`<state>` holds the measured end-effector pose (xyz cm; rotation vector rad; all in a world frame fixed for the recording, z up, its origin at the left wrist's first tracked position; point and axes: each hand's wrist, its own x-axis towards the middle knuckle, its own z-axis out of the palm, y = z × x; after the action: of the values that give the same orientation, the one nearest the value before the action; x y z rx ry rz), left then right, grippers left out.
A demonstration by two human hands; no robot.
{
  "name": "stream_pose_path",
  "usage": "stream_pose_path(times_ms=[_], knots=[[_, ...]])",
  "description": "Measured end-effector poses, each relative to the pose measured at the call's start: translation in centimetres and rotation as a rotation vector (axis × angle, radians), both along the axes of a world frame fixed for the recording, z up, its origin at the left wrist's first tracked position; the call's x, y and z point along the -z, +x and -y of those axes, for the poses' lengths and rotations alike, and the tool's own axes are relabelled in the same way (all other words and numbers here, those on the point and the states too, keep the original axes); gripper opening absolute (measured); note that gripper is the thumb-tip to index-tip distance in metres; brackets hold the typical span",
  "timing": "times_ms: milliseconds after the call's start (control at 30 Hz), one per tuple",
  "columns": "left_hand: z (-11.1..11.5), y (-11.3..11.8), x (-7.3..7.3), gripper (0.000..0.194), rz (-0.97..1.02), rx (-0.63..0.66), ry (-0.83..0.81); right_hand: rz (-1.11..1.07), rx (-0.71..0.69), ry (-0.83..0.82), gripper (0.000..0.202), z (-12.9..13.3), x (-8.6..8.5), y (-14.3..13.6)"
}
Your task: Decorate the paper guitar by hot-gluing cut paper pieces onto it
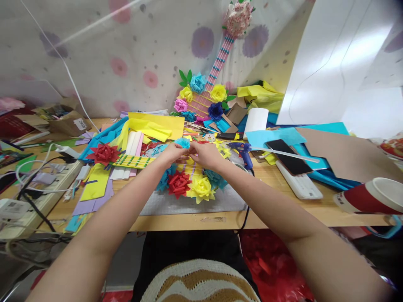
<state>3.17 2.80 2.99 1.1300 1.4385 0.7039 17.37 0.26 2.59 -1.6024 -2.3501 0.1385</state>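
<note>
Over the body of a paper guitar, my left hand (174, 153) is closed at the near side of a light-blue paper flower (183, 143). My right hand (205, 154) meets it from the other side, its fingers bent together at the flower's right edge. The fingertips partly hide one another. Below the hands, a red paper flower (179, 184) and a yellow paper flower (201, 188) sit along the guitar's near edge, with teal flowers on either side. Its yellow neck (134, 161) with green stripes runs left to a red flower (103, 154).
A blue glue gun (243, 152) lies right of the guitar, near a phone (289, 157) and a red-and-white paper cup (374, 196). Behind stands a pink flowered guitar (217, 63). On the left are a power strip (47, 197) with cables and paper scraps (95, 182).
</note>
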Motion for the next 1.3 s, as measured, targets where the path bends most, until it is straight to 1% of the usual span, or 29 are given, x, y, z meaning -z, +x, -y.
stream_pose_path(times_ms=[67,133,200,267,333,367,400,467,533,600,633,700,767,800,933,1000,1067,1133,1200,1300], knots=[[-0.1,-0.1,0.1,0.036,0.024,-0.035,-0.005,-0.015,-0.024,-0.004,0.02,-0.1,0.0,0.0],[0.0,-0.3,0.2,0.042,0.013,-0.05,0.027,-0.059,-0.059,-0.015,0.023,-0.1,-0.1,0.2],[0.1,-0.4,0.3,0.045,-0.002,-0.05,0.075,-0.148,-0.079,-0.025,0.026,-0.1,-0.4,0.9],[0.3,-0.6,0.3,0.045,-0.01,-0.045,0.118,-0.268,-0.056,-0.026,0.026,0.3,-0.8,2.1],[0.5,-0.7,0.3,0.044,-0.02,-0.046,0.15,-0.359,0.029,-0.021,0.021,1.0,-1.1,3.9],[0.6,-0.8,0.3,0.043,-0.025,-0.049,0.164,-0.369,0.105,-0.008,0.017,1.4,-1.2,5.0],[0.6,-0.8,0.3,0.043,-0.026,-0.051,0.175,-0.346,0.182,-0.02,0.014,2.0,-1.2,6.3],[0.7,-0.9,0.3,0.042,-0.015,-0.055,0.182,-0.254,0.296,-0.056,0.018,3.2,-0.9,9.0],[0.6,-0.8,0.3,0.042,0.0,-0.054,0.179,-0.167,0.356,-0.155,0.022,4.3,-0.3,11.9],[0.5,-0.7,0.5,0.043,-0.001,-0.056,0.186,-0.084,0.416,-0.344,0.02,5.2,0.5,14.5],[0.5,-0.7,0.6,0.043,-0.007,-0.062,0.197,-0.047,0.462,-0.403,0.021,5.4,0.9,15.5],[0.5,-0.5,0.7,0.043,-0.013,-0.075,0.224,-0.009,0.571,-0.359,0.029,5.4,1.8,16.9],[0.5,-0.3,0.8,0.04,-0.004,-0.08,0.245,-0.021,0.654,-0.254,0.038,4.8,2.6,17.3],[0.6,-0.3,0.9,0.04,0.006,-0.076,0.25,-0.029,0.673,-0.225,0.042,4.4,3.0,17.2],[1.0,-0.2,0.9,0.041,0.051,-0.056,0.257,0.024,0.658,-0.218,0.052,2.5,4.3,15.5],[1.0,-0.3,0.9,0.042,0.073,-0.054,0.267,0.05,0.68,-0.215,0.052,1.8,4.8,14.7],[1.0,-0.5,1.1,0.043,0.085,-0.052,0.281,0.03,0.723,-0.198,0.051,1.4,5.3,14.2],[1.0,-0.7,1.4,0.044,0.079,-0.04,0.302,-0.048,0.753,-0.17,0.048,1.1,5.5,14.0],[0.8,-1.0,1.8,0.045,0.055,-0.021,0.329,-0.169,0.765,-0.137,0.043,1.0,5.5,14.2],[0.6,-1.2,2.3,0.045,0.016,-0.004,0.364,-0.458,0.737,-0.09,0.041,1.3,4.4,14.2]])
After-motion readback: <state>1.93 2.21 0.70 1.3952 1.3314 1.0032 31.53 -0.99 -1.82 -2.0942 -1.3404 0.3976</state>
